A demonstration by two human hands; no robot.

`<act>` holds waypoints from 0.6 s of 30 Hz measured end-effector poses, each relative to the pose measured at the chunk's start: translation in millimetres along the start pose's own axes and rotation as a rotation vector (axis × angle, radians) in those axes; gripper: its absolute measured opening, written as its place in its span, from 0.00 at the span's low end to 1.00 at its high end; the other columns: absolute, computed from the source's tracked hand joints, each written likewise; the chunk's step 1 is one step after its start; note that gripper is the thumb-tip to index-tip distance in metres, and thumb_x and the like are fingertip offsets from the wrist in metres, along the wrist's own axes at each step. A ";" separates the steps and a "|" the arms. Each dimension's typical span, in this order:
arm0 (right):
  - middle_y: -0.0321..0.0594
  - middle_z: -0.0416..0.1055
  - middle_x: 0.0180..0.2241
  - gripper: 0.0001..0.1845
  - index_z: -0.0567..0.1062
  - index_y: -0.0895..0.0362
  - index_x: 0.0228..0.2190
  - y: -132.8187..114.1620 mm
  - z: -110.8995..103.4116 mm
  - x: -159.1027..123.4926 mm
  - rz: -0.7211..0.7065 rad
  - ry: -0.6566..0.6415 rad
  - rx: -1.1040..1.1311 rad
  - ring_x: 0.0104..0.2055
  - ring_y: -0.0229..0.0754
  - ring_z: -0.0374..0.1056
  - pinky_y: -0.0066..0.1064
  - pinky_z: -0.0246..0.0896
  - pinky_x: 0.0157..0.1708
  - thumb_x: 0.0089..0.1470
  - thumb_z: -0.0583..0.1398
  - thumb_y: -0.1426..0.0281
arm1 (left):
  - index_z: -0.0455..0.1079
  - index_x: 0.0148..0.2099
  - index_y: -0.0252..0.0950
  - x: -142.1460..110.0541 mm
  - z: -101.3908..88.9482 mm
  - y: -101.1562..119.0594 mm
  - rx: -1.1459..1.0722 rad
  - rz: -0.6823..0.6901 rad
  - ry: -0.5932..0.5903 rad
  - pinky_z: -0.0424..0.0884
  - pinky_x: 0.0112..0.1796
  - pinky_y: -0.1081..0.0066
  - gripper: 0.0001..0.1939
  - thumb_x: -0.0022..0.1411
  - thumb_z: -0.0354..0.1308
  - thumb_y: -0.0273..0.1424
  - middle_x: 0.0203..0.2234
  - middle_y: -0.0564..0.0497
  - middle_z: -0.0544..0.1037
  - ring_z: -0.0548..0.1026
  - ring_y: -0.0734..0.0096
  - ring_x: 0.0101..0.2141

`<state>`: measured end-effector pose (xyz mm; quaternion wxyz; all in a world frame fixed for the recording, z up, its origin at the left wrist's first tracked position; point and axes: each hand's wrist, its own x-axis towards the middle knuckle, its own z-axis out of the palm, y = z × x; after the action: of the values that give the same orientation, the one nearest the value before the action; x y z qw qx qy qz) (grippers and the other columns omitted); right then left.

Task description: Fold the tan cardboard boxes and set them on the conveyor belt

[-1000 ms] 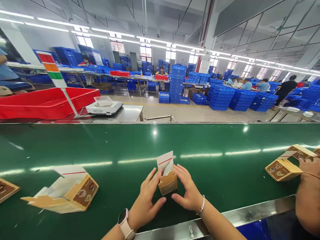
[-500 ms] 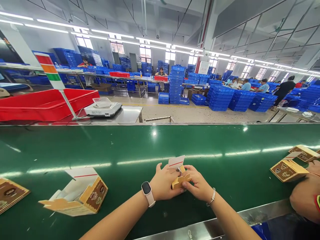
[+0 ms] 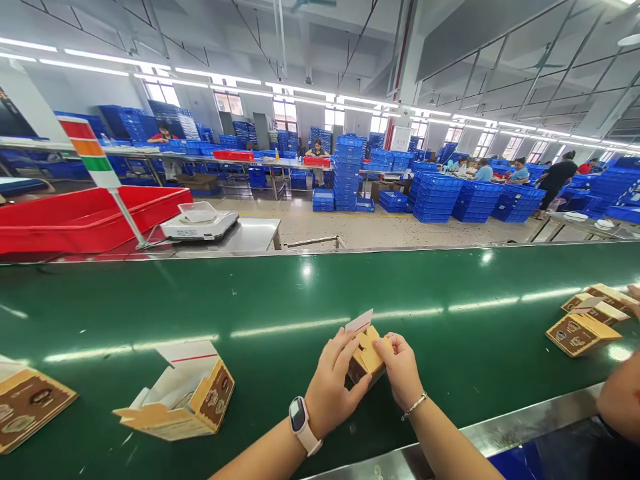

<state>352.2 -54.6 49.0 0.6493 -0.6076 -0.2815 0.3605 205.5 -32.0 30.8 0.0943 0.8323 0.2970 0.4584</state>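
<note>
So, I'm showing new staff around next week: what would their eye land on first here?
The long green conveyor belt fills the lower half of the view, with the left hand and right hand over its near side, holding a small tan carton. Beyond it, stacks of blue plastic crates spread across the factory floor, while a big red crate sits at far left beside a white weighing scale.

No wording is legible. The white flap (image 3: 359,321) of the held carton (image 3: 367,357) shows only a red line; the brown panels (image 3: 217,398) on other cartons are too blurred to read.
</note>
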 end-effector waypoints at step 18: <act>0.35 0.67 0.29 0.23 0.67 0.55 0.32 -16.6 -43.4 18.7 0.070 0.111 0.007 0.33 0.41 0.67 0.32 0.63 0.32 0.32 0.66 0.61 | 0.63 0.57 0.37 20.0 -9.3 35.4 0.061 0.155 -0.284 0.57 0.52 0.41 0.26 0.56 0.57 0.34 0.55 0.40 0.70 0.61 0.44 0.58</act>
<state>400.0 -64.9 59.6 0.6531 -0.6340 -0.2220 0.3497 220.4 -50.0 65.4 0.0742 0.9117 0.2292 0.3329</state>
